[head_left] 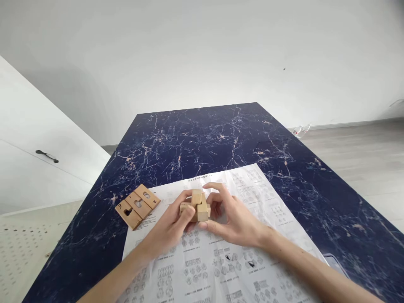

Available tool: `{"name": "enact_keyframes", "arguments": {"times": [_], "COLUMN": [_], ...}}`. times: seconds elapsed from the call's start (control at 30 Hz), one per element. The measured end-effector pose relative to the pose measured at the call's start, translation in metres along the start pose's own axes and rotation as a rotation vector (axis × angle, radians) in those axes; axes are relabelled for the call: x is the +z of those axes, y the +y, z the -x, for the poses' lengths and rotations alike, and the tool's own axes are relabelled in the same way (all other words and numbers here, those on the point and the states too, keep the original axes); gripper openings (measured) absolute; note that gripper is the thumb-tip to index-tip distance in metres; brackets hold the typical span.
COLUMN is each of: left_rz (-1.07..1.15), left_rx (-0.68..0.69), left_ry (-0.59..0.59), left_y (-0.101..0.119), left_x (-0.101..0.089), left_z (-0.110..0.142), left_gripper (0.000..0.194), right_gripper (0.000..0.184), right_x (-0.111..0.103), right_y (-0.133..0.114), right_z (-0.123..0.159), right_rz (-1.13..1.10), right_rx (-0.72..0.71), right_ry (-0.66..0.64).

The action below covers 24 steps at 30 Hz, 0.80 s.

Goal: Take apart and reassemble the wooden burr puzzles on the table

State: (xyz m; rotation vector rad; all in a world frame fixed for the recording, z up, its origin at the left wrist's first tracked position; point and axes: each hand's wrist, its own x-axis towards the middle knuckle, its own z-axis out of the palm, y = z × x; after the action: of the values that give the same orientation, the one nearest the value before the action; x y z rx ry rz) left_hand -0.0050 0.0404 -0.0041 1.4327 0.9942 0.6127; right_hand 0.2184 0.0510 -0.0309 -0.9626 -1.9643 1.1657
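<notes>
Light wooden blocks fitted crosswise as a burr puzzle [202, 212] are held just over the printed sheet in the middle of the head view. My left hand [175, 219] grips its left side, with the thumb pressed on a block that sticks out leftward. At the right side, my right hand [232, 214] has its thumb against the lower front block and its curled fingers behind the right end. The index finger arches apart above the blocks. Part of the puzzle is hidden by the fingers.
Under my hands lies a creased white instruction sheet [195, 290] with many small diagrams. Flat slotted wooden plates [138, 206], marked with numbers, rest on its left edge. The dark blue marbled table [195, 139] reaches toward a white wall. A white cabinet [41, 126] stands left.
</notes>
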Motion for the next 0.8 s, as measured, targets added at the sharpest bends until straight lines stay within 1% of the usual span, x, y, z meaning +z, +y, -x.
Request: {"name": "enact_keyframes", "arguments": {"times": [0.07, 0.17, 0.3, 0.4, 0.47, 0.57, 0.63, 0.7, 0.73, 0.8], "left_rz": [-0.023, -0.062, -0.080, -0.103, -0.131, -0.136, -0.100, -0.031, 0.016, 0.115], "left_rx": [0.011, 0.015, 0.015, 0.042, 0.067, 0.096, 0.117, 0.132, 0.135, 0.135], "left_ry": [0.031, 0.087, 0.152, 0.183, 0.204, 0.296, 0.376, 0.419, 0.419, 0.381], "left_y": [0.003, 0.003, -0.002, -0.005, -0.007, -0.007, -0.006, -0.003, -0.002, 0.000], "left_x": [0.002, 0.004, 0.005, 0.007, 0.008, 0.008, 0.006, 0.003, 0.001, -0.002], "left_z": [0.000, 0.000, 0.000, 0.001, 0.002, 0.001, 0.000, -0.002, -0.003, -0.004], "left_gripper": [0.060, 0.052, 0.054, 0.055, 0.054, 0.049, 0.043, 0.039, 0.038, 0.039], "right_gripper": [0.069, 0.068, 0.065, 0.066, 0.064, 0.058, 0.054, 0.052, 0.052, 0.048], "right_x": [-0.002, -0.002, -0.002, -0.002, -0.003, -0.009, -0.013, -0.015, -0.014, -0.012], "right_y": [-0.001, -0.001, -0.001, -0.002, -0.003, -0.004, -0.003, 0.000, 0.002, 0.006], "right_z": [-0.001, -0.002, -0.002, -0.003, -0.004, -0.006, -0.007, -0.008, -0.009, -0.009], "right_rz": [-0.063, -0.121, -0.216, -0.270, -0.285, -0.275, -0.239, -0.118, -0.020, 0.201], "right_rx": [0.003, 0.011, 0.076, 0.132, 0.157, 0.175, 0.175, 0.173, 0.178, 0.181], "right_ry": [-0.026, -0.018, 0.007, 0.005, 0.012, 0.062, 0.141, 0.246, 0.286, 0.303]}}
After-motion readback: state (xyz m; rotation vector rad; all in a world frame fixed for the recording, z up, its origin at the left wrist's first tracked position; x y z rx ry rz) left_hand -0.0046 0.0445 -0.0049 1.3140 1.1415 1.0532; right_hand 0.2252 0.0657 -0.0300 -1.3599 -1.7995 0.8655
